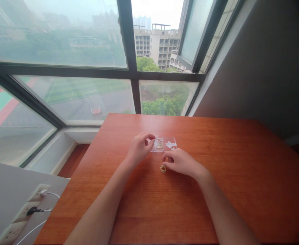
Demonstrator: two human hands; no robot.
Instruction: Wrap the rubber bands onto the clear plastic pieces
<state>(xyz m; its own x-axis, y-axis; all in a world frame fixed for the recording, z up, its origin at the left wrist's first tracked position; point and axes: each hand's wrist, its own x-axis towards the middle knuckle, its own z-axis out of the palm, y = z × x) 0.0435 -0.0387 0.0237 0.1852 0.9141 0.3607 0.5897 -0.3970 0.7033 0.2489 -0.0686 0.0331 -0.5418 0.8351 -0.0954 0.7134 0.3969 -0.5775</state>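
A small clear plastic box lies opened out flat on the table, with several gold-coloured rings in its left half. The right half, a lid, carries a white printed mark. My left hand is curled at the box's left side, thumb and forefinger closed on its edge. Just in front of the box, my right hand has its fingers bent in a pinch. Two overlapping gold-coloured rings lie right below its fingertips; whether the fingers grip anything is too small to tell.
The reddish-brown wooden table stretches wide to the right. Behind it stand dark-framed windows, one pane swung open. At the lower left, wall sockets hold a black plug and white cables, near the table's left edge.
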